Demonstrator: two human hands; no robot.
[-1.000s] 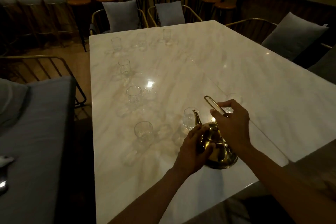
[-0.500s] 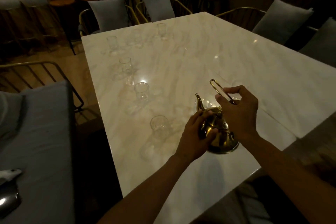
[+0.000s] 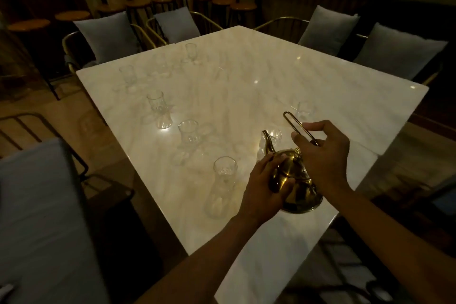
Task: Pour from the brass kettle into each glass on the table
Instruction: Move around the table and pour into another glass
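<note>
Kettle [image 3: 296, 180] seemingly near table [image 3: 271, 69] edge

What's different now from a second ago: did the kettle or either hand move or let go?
Mostly the head camera swung: the marble table now sits at another angle in view. The brass kettle looks a little less tipped, its spout by the same glass. No grip changed: the right hand holds the wire handle and the left hand steadies the body. The other glasses stand where they were.
</note>
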